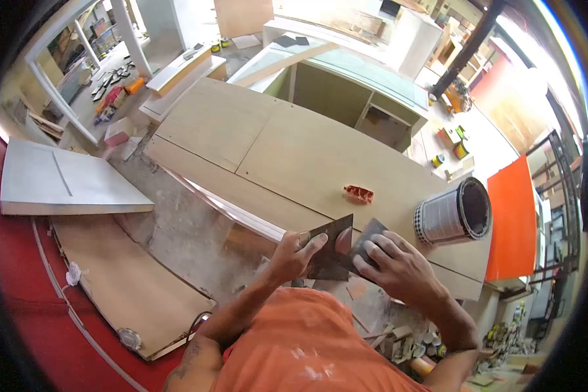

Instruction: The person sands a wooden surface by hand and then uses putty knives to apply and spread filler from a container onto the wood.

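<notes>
My left hand [295, 255] is closed on a dark flat plate [330, 261], its thumb on the top face. A second dark flat blade [371, 230] is under the fingers of my right hand [393, 262], tilted against the first plate. Between the two lies a reddish-brown dab of paste [344, 240]. Both plates are held just over the front edge of a long wooden panel [307, 157]. A small red, ridged object [359, 194] rests on the panel beyond my hands. To the right of my right hand stands a large open metal can [434, 219].
An orange sheet [513, 222] is at the right. At the left are a white panel [65, 176] and a brown board [130, 281] near a red surface [19, 261]. Behind the panel sits an open cabinet [326, 95]. Scraps [405, 343] litter the floor at lower right.
</notes>
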`<state>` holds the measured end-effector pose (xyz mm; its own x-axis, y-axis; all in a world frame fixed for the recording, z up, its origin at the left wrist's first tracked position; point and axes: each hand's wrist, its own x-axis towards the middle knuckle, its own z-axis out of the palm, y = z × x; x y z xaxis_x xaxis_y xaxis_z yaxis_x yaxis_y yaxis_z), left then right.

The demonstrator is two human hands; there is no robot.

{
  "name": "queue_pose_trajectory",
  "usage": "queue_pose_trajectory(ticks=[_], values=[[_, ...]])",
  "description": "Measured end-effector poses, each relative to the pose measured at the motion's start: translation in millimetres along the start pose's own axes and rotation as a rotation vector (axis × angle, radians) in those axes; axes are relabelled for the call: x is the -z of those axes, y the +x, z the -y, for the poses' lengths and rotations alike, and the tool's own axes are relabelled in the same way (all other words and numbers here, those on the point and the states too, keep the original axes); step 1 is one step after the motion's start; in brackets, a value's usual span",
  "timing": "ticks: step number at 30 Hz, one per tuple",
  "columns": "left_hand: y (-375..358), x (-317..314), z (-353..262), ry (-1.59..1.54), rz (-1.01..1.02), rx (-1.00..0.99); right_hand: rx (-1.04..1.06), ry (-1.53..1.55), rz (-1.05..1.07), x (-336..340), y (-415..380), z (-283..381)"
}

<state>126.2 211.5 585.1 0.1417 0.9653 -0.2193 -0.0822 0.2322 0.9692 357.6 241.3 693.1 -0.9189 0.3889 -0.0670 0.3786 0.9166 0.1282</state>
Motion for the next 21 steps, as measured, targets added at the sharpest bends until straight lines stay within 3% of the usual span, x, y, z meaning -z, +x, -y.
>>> queue_pose_trajectory(ticks=[1, 3, 4, 6, 9, 10, 11, 14, 16, 17, 18, 20, 21], values=[[3, 0, 2, 0.006, -0.014, -0.007, 0.012, -0.004, -0.012, 4, 2, -2], [2, -4, 7, -0.039, -0.037, -0.224, -0.021, -0.038, -0.238, 4, 3, 3], [-2, -3, 7, -0.030, -0.034, -0.212, 0.011, -0.032, -0.231, -6, 6, 0], [-7, 0, -20, 0.375, -0.057, -0.151, 0.000, -0.004, -0.175, -10, 1, -1], [-7, 1, -12, 0.250, -0.061, -0.238, 0.005, 0.023, -0.121, -9, 0, -6], [-7, 0, -11, 0.282, -0.053, -0.275, -0.002, 0.042, -0.218, -11, 2, -4], [-10, -2, -15, 0.282, -0.058, -0.265, -0.010, 0.065, -0.311, -13, 3, -2], [-7, -1, -27, 0.404, -0.064, -0.200, -0.065, 0.080, -0.242, -14, -3, -1], [-2, 3, -5, 0.008, -0.106, -0.109, -0.116, 0.138, -0.194, -12, -7, 3], [-1, -1, -3, 0.008, -0.103, -0.105, -0.100, 0.243, -0.381, -14, -9, 7], [0, -8, -2, -0.387, -0.059, -0.005, -0.081, 0.351, -0.563, -16, -11, 11], [-6, -33, -16, -1.063, -0.011, 0.246, -0.060, 0.558, -0.702, -40, -5, 22], [-1, -39, -6, -1.057, -0.008, 0.257, -0.063, 0.671, -0.775, -58, 0, 27]])
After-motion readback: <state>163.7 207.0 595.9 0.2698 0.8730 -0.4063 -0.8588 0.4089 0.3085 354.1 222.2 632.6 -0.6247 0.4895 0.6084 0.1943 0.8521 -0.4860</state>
